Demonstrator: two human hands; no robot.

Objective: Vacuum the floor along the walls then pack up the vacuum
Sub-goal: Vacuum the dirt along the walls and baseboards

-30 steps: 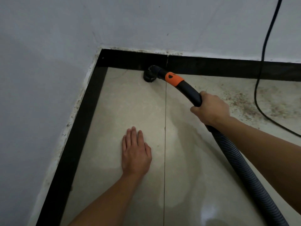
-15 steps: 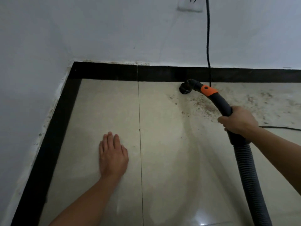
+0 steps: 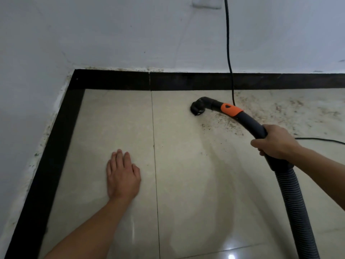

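My right hand (image 3: 274, 142) grips the curved black handle of the vacuum hose (image 3: 296, 202), which has an orange collar (image 3: 230, 109). The black nozzle (image 3: 197, 108) touches the beige tile floor (image 3: 186, 184) a little in front of the black skirting (image 3: 186, 81) of the back wall. Brown dirt (image 3: 280, 111) is scattered on the tiles to the right of the nozzle. My left hand (image 3: 122, 175) lies flat on the floor, fingers straight, left of the tile joint.
A black power cord (image 3: 228, 53) hangs from a wall socket (image 3: 206, 2) down to the floor behind the nozzle and runs off to the right (image 3: 321, 140). White walls meet in a corner at upper left, with black skirting (image 3: 46, 174) along the left wall.
The nozzle has left the corner, travelled right along the back wall, then come slightly away from the skirting. My view has turned right, so the socket and dirty patch show. My left hand stays flat.
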